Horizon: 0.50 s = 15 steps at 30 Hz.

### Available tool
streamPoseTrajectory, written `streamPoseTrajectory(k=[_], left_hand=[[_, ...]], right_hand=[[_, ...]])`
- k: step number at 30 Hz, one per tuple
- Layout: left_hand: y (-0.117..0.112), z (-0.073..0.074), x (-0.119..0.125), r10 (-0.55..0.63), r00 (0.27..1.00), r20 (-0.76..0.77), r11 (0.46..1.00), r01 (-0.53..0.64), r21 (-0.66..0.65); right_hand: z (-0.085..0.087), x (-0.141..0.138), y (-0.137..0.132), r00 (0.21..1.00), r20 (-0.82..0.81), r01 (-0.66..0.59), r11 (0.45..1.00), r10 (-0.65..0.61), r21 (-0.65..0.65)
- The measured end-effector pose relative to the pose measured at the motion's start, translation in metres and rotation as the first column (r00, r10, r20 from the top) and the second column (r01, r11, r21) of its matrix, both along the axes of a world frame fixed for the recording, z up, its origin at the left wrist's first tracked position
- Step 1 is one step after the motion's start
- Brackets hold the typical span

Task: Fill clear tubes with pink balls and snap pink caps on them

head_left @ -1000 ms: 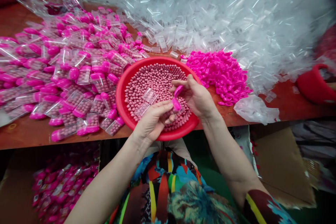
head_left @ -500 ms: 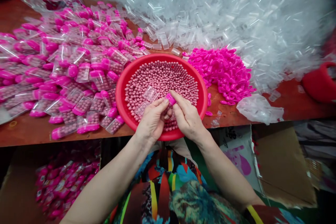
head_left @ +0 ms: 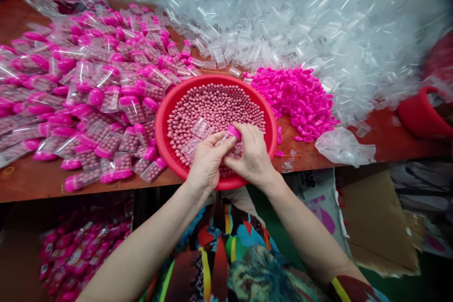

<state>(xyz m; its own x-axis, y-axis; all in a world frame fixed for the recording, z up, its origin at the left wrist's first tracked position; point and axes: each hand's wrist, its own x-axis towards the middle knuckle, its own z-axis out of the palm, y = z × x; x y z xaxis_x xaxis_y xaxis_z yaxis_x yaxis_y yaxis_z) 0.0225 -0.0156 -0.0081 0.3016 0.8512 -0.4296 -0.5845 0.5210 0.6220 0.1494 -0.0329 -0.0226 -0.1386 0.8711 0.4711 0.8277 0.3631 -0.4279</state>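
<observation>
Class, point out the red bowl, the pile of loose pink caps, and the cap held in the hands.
red bowl [head_left: 161, 127]: head view, left rim.
cap pile [head_left: 297, 99]: head view, middle of the heap.
held cap [head_left: 234, 132]: head view, its pink top between the fingertips.

Left hand [head_left: 206, 163] and right hand [head_left: 250, 153] meet over a round red plastic basin [head_left: 163, 125] of pink beads [head_left: 212, 106], jointly gripping a small clear container with bright pink cap [head_left: 234, 132].

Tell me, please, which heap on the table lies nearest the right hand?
The loose pink caps, just right of the red basin; the filled tubes lie left, the empty clear ones farther back.
</observation>
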Motion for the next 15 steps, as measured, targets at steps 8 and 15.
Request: streamPoseTrajectory(k=[8,15], left_hand=[[-0.003,0.009,0.004,-0.052,0.995,-0.082,0.993,0.06,0.099],[0.079,0.048,-0.072,0.336,0.859,-0.385,0.879,-0.14,0.456]], right_hand=[[0.004,0.003,-0.004,0.999,0.036,0.02,0.998,-0.018,-0.06],[0.017,0.019,0.047,0.936,-0.31,-0.231,0.956,0.167,-0.181]])
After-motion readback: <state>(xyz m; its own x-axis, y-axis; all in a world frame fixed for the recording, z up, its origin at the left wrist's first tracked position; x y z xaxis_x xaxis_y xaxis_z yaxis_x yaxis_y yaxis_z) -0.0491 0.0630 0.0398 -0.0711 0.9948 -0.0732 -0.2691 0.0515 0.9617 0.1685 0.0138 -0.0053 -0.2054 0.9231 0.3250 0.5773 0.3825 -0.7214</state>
